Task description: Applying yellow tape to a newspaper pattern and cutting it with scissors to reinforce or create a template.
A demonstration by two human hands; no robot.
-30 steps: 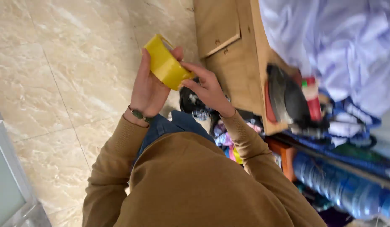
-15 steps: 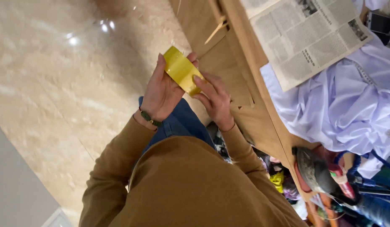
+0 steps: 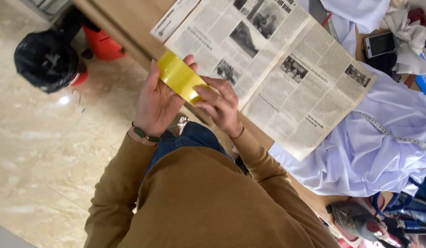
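Yellow tape roll point(image 3: 180, 76) is gripped between the left hand point(image 3: 158, 103) and right hand point(image 3: 219, 106) past the counter point(image 3: 125, 20) edge, so a loose grip may drop it to the floor point(image 3: 43, 138).

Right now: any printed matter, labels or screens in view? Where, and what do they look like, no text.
Newspaper: open on the wooden table, pale sheets with dark photos and columns.
Phone: upper right on the table, dark rectangular screen, light rim.
Tape roll: yellow, held in left hand and right hand; no label visible.
Measuring tape: pale strip across white cloth.
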